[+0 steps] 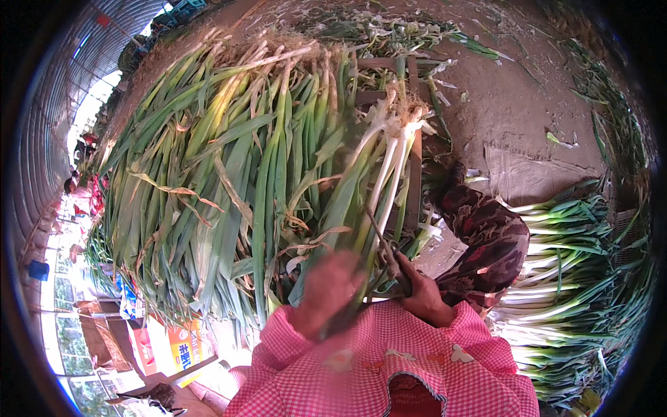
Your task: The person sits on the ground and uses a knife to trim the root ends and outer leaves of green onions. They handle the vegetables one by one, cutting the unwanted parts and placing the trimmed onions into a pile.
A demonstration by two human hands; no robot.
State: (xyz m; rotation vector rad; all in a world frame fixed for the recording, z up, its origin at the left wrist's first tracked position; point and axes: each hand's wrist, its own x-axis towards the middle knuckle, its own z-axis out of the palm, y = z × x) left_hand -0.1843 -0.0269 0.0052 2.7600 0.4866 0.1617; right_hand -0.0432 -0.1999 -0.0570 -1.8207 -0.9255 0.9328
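Observation:
Several long green onions (390,161) with white stalks and rooty tips lie before me at the right end of a large leafy pile (229,172). My right hand (424,297) is closed around the handle of a thin, dark, worn tool (386,245), whose narrow end lies against the stalks; its exact kind is unclear. My left hand (333,284) is motion-blurred over the leaves of the same onions, near my chest. Whether it grips any leaves cannot be made out.
Peeled green onions (552,292) are stacked at the right. Behind the stalks is a brown frame (415,182). Leaf scraps (365,26) litter the dirt floor, with a flat sheet (536,172) on it. Cartons (156,346) stand lower left; a person (86,146) is far left.

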